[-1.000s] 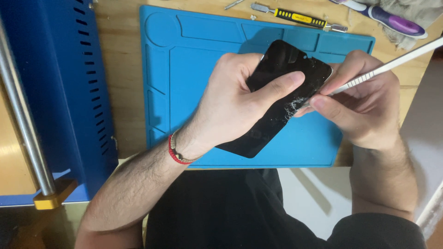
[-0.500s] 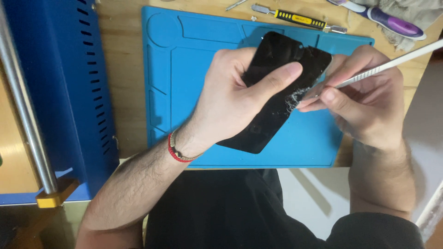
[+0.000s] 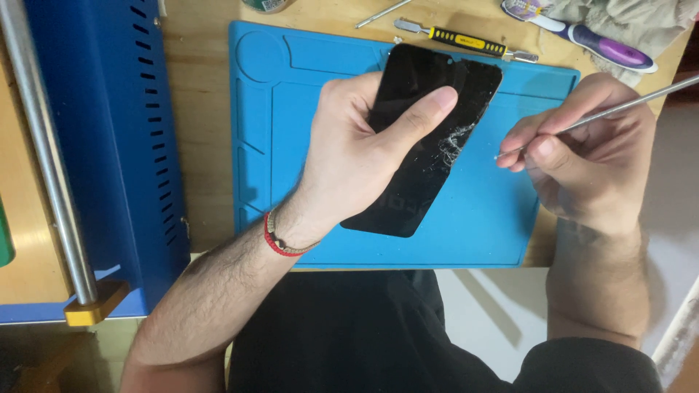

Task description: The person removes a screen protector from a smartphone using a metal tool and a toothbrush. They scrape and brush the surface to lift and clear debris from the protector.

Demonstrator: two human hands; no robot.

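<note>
we see the left hand [image 3: 349,164] clamped around a black phone screen panel [image 3: 426,138], thumb across its face, cracked patch on its right edge, held tilted over the blue silicone repair mat [image 3: 480,211]. right hand [image 3: 582,156] pinches a thin metal pry tool [image 3: 619,108], tip just right of the cracks, not touching. farther off a yellow-handled screwdriver [image 3: 466,41] and purple-handled tool [image 3: 604,36] lie on the wooden bench [image 3: 204,109]. blue machine housing [image 3: 109,145] sits left.

Glossy cracked glass panel [image 3: 429,138] – matt rubbery mat [image 3: 480,211], wooden bench [image 3: 204,145].
</note>
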